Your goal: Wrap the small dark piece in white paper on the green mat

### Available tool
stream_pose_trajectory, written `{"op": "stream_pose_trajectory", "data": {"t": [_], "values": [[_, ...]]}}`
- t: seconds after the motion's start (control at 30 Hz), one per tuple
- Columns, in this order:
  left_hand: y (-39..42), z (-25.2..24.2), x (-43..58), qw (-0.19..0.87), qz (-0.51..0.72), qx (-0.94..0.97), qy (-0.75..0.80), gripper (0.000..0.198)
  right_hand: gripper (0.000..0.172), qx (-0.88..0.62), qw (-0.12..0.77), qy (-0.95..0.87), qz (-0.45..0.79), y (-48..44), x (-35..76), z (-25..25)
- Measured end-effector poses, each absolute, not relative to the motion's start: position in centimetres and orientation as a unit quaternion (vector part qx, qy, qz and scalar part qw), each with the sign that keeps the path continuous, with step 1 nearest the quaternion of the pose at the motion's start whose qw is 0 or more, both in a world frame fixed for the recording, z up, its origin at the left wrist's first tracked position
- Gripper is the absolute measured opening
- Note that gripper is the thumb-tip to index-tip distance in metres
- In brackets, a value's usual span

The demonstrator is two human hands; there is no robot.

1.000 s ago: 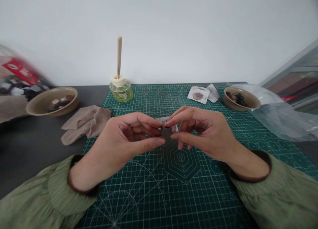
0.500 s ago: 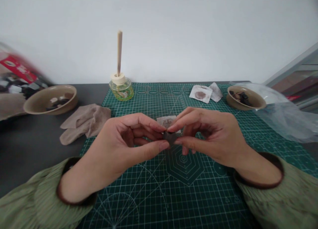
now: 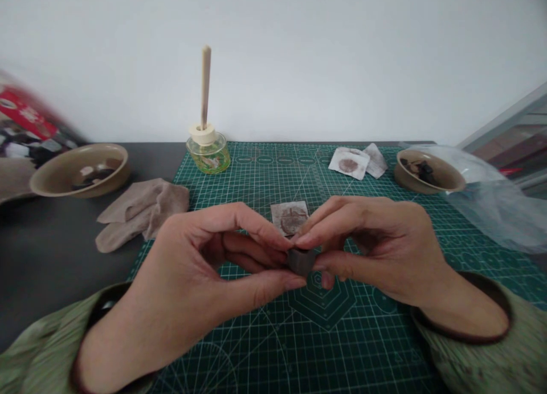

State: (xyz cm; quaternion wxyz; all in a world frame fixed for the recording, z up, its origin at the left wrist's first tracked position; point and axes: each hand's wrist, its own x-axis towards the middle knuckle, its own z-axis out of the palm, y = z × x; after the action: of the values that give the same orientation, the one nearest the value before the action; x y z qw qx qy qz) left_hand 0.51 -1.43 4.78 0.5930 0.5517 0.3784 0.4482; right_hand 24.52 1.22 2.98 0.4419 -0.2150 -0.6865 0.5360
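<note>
One blurred plastic package [image 3: 25,106] at far left, red label, writing too smeared for me to read. Tan ceramic bowl [image 3: 77,189], then crumpled beige cloth [image 3: 141,214]. Left hand [image 3: 192,263] and right hand [image 3: 376,246] both half-closed, fingertips [image 3: 286,281] pinching small dark grey block [image 3: 301,262], partly hidden, above green cutting mat [image 3: 256,183], just below printed paper square [image 3: 289,218].

A small, dark grey, angular block [image 3: 301,262], pinched between the left hand [image 3: 200,263] and the right hand [image 3: 376,248].
</note>
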Motion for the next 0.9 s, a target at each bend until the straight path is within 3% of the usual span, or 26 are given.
{"op": "stream_pose_trajectory", "data": {"t": [0.6,0.77,0.9], "values": [[-1.5,4.8,0.4,0.577,0.454,0.566,0.375,0.033,0.025,-0.210,0.434,-0.700,0.527,1.4,24.8,2.7],[-1.1,4.3,0.2,0.569,0.438,0.577,0.389,0.025,0.021,-0.240,0.426,-0.730,0.479,1.3,24.9,2.7],[-0.5,3.2,-0.1,0.527,0.403,0.628,0.407,0.019,0.015,-0.296,0.426,-0.772,0.367,1.7,25.0,2.5]]}}
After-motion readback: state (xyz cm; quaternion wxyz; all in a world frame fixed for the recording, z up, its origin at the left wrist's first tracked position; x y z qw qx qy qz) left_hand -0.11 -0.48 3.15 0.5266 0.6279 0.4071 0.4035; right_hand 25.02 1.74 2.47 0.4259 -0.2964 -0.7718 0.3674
